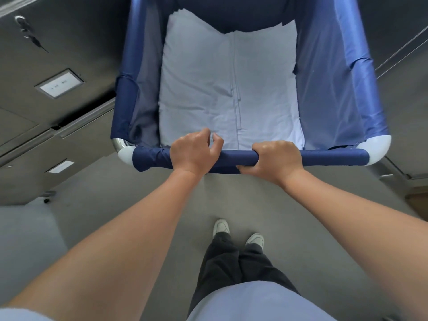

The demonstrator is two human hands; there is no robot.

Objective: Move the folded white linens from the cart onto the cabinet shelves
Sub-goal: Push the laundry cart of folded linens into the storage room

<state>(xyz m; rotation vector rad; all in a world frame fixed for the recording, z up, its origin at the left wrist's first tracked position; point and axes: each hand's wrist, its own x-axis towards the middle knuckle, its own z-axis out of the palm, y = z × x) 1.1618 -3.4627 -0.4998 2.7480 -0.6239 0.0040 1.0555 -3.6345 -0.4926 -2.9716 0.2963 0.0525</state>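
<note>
Folded white linens (229, 89) lie stacked inside the blue fabric cart (333, 89), filling its middle. My right hand (276, 158) grips the cart's near rail (234, 157), with the fingers over the top and the thumb underneath. My left hand (193, 150) rests with its palm on the same rail, just left of the right hand. Its fingers and thumb are loosely curled above the rail and hold nothing. Neither hand touches the linens.
Grey metal cabinets (46, 66) with label plates and a key in a lock stand close on the left of the cart. More cabinet fronts (403, 42) line the right. I stand on grey floor (129, 181), my feet (238, 232) behind the cart.
</note>
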